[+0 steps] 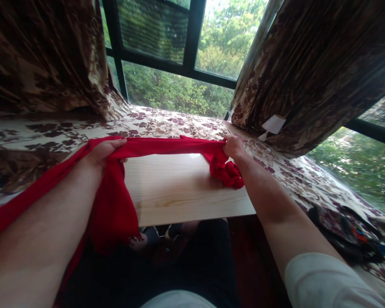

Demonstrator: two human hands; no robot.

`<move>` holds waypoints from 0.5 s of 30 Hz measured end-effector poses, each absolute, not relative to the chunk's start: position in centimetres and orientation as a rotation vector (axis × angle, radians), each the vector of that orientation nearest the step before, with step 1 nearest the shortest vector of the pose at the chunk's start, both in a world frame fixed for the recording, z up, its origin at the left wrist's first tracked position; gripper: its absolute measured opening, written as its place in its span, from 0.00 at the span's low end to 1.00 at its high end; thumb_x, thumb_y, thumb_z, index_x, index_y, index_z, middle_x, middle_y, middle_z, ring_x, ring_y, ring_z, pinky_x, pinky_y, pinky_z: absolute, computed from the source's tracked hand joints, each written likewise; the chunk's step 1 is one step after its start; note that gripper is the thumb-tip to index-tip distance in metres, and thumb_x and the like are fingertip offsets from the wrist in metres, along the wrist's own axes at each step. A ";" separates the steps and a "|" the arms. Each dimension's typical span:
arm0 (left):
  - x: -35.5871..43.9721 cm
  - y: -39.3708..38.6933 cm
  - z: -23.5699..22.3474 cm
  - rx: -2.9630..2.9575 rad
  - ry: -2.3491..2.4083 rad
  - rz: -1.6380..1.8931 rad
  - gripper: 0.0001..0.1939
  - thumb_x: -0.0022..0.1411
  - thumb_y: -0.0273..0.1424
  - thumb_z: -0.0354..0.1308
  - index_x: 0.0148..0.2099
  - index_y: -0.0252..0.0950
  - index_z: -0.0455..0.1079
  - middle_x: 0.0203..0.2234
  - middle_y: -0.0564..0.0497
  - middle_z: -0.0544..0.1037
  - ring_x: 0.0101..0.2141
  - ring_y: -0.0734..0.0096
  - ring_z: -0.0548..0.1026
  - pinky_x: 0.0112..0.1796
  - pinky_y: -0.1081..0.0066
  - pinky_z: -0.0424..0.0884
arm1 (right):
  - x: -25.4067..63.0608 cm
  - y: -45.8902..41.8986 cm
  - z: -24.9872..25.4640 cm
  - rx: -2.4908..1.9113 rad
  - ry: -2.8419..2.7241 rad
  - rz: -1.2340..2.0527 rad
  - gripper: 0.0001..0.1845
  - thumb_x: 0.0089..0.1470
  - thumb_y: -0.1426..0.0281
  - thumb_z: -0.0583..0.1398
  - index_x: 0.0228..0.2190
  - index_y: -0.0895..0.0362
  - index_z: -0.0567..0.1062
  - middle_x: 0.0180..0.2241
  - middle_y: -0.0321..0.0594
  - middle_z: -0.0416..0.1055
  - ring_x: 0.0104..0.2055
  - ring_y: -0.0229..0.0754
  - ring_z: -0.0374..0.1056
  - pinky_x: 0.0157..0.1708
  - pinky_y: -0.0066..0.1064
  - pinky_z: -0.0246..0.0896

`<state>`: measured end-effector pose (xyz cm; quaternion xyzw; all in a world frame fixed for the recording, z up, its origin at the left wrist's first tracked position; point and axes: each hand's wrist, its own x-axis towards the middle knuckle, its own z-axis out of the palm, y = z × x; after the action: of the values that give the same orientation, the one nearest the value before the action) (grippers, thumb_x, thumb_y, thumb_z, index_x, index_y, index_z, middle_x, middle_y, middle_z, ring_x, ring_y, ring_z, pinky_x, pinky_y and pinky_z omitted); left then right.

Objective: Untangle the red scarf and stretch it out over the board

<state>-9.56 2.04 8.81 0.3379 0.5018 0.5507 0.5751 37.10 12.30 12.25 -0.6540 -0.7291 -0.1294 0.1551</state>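
Observation:
A long red scarf (173, 146) with a fringed end stretches between my hands above a pale wooden table (179, 188). My left hand (107, 150) is closed round it, and from there one part hangs down past the table's near left edge while another runs back along my left forearm. My right hand (233, 147) grips the scarf at the far right, the fingers partly hidden behind the cloth. Below that hand, a bunched part of the scarf rests on the tabletop.
A floral cloth (160, 122) covers the ledge behind the table. A small white lamp (273, 125) stands at the right by the patterned curtain (295, 64). Dark straps and a bag-like item (340, 231) lie at the lower right. My legs are beneath the table.

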 end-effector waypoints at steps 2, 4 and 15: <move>-10.1 2.0 9.0 0.827 1.245 1.249 0.07 0.67 0.24 0.50 0.35 0.29 0.66 0.14 0.51 0.72 0.10 0.73 0.66 0.11 0.76 0.63 | 37.4 12.0 12.7 -1.912 -2.065 -0.404 0.16 0.47 0.73 0.58 0.39 0.56 0.80 0.40 0.45 0.78 0.40 0.49 0.70 0.41 0.34 0.63; -10.7 2.0 9.0 0.856 1.255 1.241 0.07 0.67 0.25 0.50 0.35 0.29 0.66 0.13 0.52 0.71 0.10 0.74 0.65 0.11 0.76 0.62 | 37.9 11.6 13.4 -1.934 -2.016 -0.453 0.17 0.47 0.72 0.58 0.39 0.56 0.80 0.39 0.47 0.78 0.41 0.50 0.71 0.42 0.36 0.63; -10.3 2.5 8.5 0.914 1.193 1.182 0.07 0.66 0.26 0.51 0.34 0.31 0.64 0.13 0.52 0.69 0.10 0.72 0.64 0.12 0.73 0.62 | 40.3 15.0 16.4 -1.450 -1.286 -0.019 0.14 0.51 0.67 0.55 0.38 0.58 0.75 0.31 0.39 0.72 0.35 0.45 0.69 0.35 0.34 0.68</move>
<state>-10.30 2.45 8.52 0.3906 0.5095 0.5049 0.5770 40.25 15.02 16.36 -0.6166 -0.5471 -0.0079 0.5661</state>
